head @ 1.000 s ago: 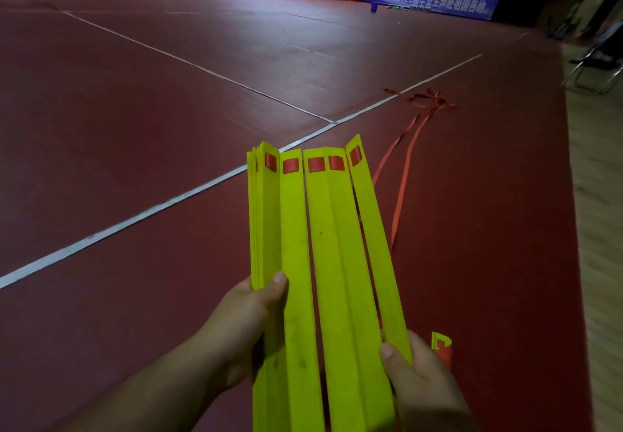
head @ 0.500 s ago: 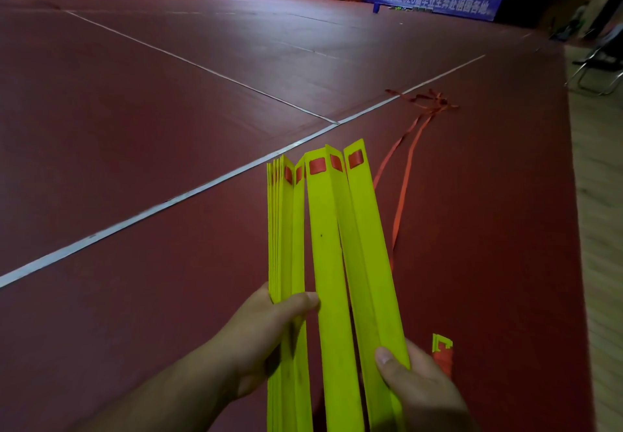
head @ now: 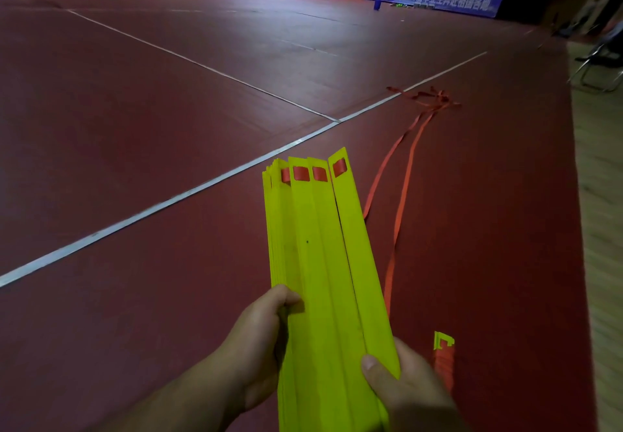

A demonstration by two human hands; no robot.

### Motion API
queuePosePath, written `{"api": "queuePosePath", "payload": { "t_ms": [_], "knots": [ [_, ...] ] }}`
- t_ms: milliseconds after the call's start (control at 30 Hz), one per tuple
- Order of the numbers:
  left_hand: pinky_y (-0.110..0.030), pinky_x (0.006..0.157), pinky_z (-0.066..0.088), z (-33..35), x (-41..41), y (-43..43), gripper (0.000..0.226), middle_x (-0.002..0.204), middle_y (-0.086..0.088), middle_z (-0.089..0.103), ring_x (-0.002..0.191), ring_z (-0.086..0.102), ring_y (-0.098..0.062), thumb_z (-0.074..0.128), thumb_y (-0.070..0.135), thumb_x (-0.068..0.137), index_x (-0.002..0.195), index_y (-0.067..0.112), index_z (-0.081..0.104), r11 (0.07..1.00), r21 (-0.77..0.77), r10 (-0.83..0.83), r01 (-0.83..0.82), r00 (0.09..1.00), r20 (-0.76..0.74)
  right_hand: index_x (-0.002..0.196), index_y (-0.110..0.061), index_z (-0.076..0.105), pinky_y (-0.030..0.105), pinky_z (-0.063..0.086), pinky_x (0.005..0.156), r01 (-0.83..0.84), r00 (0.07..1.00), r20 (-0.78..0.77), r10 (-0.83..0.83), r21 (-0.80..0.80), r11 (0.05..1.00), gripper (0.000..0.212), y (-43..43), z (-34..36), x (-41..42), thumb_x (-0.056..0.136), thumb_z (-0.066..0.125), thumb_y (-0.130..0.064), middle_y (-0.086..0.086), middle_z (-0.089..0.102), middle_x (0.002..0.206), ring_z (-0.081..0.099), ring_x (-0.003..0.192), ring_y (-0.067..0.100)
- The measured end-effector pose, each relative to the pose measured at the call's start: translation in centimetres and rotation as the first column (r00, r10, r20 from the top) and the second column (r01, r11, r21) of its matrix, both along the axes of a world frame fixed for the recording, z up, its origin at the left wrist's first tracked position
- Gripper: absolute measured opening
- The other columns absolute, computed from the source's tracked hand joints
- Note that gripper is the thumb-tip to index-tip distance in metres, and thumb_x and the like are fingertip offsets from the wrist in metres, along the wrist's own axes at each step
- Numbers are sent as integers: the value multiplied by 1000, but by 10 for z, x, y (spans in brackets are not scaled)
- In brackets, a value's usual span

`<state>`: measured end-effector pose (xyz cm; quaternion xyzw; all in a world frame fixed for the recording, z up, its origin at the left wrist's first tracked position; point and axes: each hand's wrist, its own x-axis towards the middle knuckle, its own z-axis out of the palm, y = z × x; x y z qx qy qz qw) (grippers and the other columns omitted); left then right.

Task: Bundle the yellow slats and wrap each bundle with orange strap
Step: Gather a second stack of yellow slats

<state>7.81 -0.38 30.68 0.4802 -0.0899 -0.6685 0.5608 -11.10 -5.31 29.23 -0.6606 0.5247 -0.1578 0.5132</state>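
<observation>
Head view. Shows a sheaf of yellow slats (head: 323,263) held off the red floor (head: 135,128) in both hands, far ends pointing away.

Left hand (head: 259,347): clasps the left part of the sheaf, thumb across the top face, fingers beneath; holds here a tight stack, edges nearly flush.

Right hand (head: 404,387): pinches the right edge, thumb flat on the outermost slat, fingers hidden below. Toward the right, leaves about three slats spread side by side, the outermost angled off with a narrow gap beside it. Bears a red rectangle near the far end of each visible slat.

Orange strap (head: 401,188): lies loose on the floor to the right of the sheaf, in two long runs reaching to a tangle near the white line (head: 168,202). Passes behind the slats, so cannot tell whether joined to them. Wraps nothing as yet.

Lower right: a further yellow-and-orange piece (head: 443,344) on the floor just beside the right hand; too little visible to identify.

Judged stage: early. Gathering partly done. Appears to leave the last slats to be squared onto the stack, then the whole wrapping. No finished bundle in view.
</observation>
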Motion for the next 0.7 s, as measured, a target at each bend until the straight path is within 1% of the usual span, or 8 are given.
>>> {"api": "queuePosePath", "payload": {
  "t_ms": [67, 167, 233, 300, 367, 533, 633, 700],
  "knots": [
    [-50, 82, 59, 1, -2, 1, 31, 110, -23, 73, 96, 72, -38, 56, 20, 95, 119, 5, 68, 998, -64, -15, 19, 998, 63, 96, -43, 67, 24, 52, 86, -22, 1000, -16, 22, -23, 999, 19, 1, -2, 0, 92, 64, -25, -24, 74, 91, 68, 89, -2],
    [-57, 93, 54, 1, -3, 2, 33, 116, -21, 71, 107, 69, -40, 60, 12, 92, 124, 7, 65, 994, -108, -17, 30, 992, 124, 95, -44, 66, 10, 48, 73, -56, 998, 7, 56, -33, 998, 20, 2, 1, 1, 93, 63, -24, -31, 71, 87, 66, 82, -10],
    [-59, 93, 53, 3, -2, 2, 31, 115, -22, 72, 106, 69, -41, 58, 13, 94, 124, 7, 65, 994, -103, -28, 40, 993, 118, 96, -42, 68, 13, 50, 75, -56, 998, 30, 57, -23, 998, 11, 3, 3, 2, 90, 62, -34, -27, 73, 88, 67, 82, -7],
    [-58, 90, 55, 5, -3, 2, 28, 113, -22, 72, 104, 69, -41, 55, 14, 96, 122, 7, 65, 994, -98, -28, 39, 994, 108, 97, -42, 72, 26, 54, 84, -36, 999, 25, 36, -24, 999, 21, 4, 1, 2, 82, 58, -44, -19, 75, 90, 70, 86, 0],
    [-56, 88, 56, 5, -5, 2, 26, 110, -23, 73, 101, 70, -41, 54, 14, 98, 121, 6, 64, 995, -100, -14, 25, 994, 107, 96, -44, 73, 32, 55, 84, -4, 1000, -20, 3, -69, 998, 16, 4, -4, 2, 91, 58, -40, -14, 76, 87, 71, 82, 5],
    [-56, 92, 55, 5, -10, -1, 27, 104, -20, 73, 97, 69, -41, 55, 18, 97, 113, 0, 66, 989, -145, 24, -5, 991, 129, 98, -43, 70, 26, 52, 80, 10, 990, -137, -31, -147, 989, 17, 1, -1, -1, 95, 56, -33, -13, 75, 87, 69, 85, 4],
    [-40, 70, 54, 6, -11, -1, 30, 74, -14, 56, 68, 56, -28, 65, 33, 87, 93, 3, 64, 988, -157, 28, -10, 993, 112, 99, -45, 70, 23, 53, 80, -72, 994, -89, 63, -102, 992, 19, 2, 2, -1, 96, 58, -30, -20, 74, 89, 68, 82, -4],
    [-38, 68, 51, 2, -10, -1, 34, 71, -13, 52, 65, 52, -25, 71, 33, 82, 97, 3, 65, 991, -136, 25, -7, 992, 126, 102, -43, 70, 25, 54, 84, -107, 994, -45, 104, -71, 992, 19, 4, 2, -1, 96, 58, -30, -22, 74, 92, 69, 84, -4]
  ]
}}
